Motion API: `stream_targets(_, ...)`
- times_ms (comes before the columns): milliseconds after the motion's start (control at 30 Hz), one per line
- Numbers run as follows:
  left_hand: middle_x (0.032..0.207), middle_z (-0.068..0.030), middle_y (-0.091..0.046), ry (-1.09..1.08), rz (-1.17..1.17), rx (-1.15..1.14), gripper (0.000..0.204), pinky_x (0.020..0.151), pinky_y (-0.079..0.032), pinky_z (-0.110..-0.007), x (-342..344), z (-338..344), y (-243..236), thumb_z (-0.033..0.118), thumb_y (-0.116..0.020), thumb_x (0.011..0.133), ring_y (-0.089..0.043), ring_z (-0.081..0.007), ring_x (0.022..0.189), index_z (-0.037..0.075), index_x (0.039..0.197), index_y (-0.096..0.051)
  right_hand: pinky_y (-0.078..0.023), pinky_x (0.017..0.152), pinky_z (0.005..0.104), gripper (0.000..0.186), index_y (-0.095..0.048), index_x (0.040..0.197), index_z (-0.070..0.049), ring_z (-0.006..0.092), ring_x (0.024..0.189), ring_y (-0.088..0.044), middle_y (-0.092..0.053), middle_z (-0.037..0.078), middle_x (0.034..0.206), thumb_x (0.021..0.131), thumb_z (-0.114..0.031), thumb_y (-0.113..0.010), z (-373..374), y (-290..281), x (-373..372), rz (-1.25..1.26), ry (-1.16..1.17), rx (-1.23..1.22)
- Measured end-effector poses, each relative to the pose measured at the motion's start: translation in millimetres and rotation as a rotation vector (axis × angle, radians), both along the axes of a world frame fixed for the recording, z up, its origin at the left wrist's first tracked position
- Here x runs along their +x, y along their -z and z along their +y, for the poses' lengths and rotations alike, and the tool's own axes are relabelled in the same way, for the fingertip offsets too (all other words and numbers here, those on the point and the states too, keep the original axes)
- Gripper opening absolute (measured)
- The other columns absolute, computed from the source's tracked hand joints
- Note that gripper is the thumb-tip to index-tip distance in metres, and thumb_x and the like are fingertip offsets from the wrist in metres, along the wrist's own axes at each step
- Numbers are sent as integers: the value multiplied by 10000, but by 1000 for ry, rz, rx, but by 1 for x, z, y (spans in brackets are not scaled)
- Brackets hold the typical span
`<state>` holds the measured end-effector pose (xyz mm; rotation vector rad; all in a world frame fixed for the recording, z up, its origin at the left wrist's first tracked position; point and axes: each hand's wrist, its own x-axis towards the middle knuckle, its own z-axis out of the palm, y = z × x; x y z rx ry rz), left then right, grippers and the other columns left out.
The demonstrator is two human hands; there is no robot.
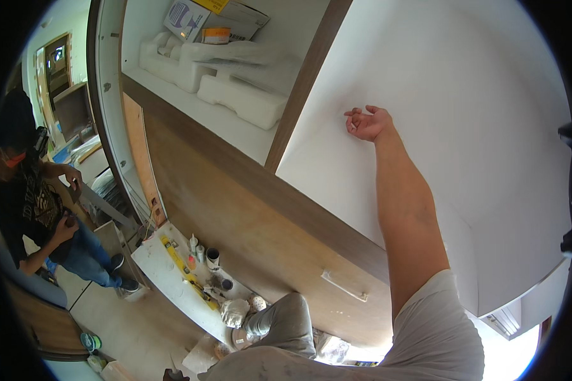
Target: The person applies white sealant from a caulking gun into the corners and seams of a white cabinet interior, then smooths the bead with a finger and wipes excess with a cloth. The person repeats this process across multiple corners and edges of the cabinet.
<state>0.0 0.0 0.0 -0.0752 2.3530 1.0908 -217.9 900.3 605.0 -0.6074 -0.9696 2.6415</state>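
Observation:
My right hand reaches up into a white-lined cabinet compartment, its bare forearm coming from the lower right. Palm turned upward, the hand has its fingers loosely curled and apart. Nothing shows in it. It is close to the compartment's white inner surface; whether it touches cannot be made out. Left of it, a brown wood-edged divider separates this compartment from another. My left hand is not in view.
White foam packing and small boxes fill the left compartment. Below, a white plank carries a yellow spirit level, cups and tubes. A handle juts from the brown panel. Another person stands at far left.

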Motion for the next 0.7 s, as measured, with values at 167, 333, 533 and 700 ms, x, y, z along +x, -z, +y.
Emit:
stream_targets(167, 926, -204, -687, -6, 325, 164, 464, 772, -532, -495, 15, 13, -27, 337, -851, 807, -644, -370, 854, 10, 1053, -630, -570, 865, 408, 419, -429, 1081, 27, 228, 721, -569, -596, 89, 830, 1109, -363, -278, -37, -2, 1, -84, 196, -7)
stream_targets(333, 899, -189, -686, -11, 101, -50, 464, 734, -532, -484, 12, 10, -40, 345, -855, 797, -640, -373, 826, 14, 1029, -626, -592, 820, 330, 650, -363, 1421, 215, 205, 818, -625, -645, 38, 798, 1126, -360, -295, -51, -8, -4, -92, 246, 50)
stream_targets(533, 936, -167, -695, 1, 120, -90, 445, 787, -535, -494, 31, 2, -26, 391, -812, 808, -655, -382, 904, 32, 1002, -634, -583, 843, 326, 629, -406, 1384, 189, 197, 830, -662, -687, 49, 825, 1121, -376, -322, -51, -6, -10, -69, 250, 20)
stream_targets(700, 964, -161, -702, 246, 310, -196, 435, 834, -537, -494, 26, 3, -1, 405, -780, 807, -660, -382, 959, 37, 993, -641, -586, 795, 322, 534, -467, 1267, 138, 195, 819, -666, -682, 63, 829, 1107, -359, -355, -44, -9, -20, -60, 299, 51)
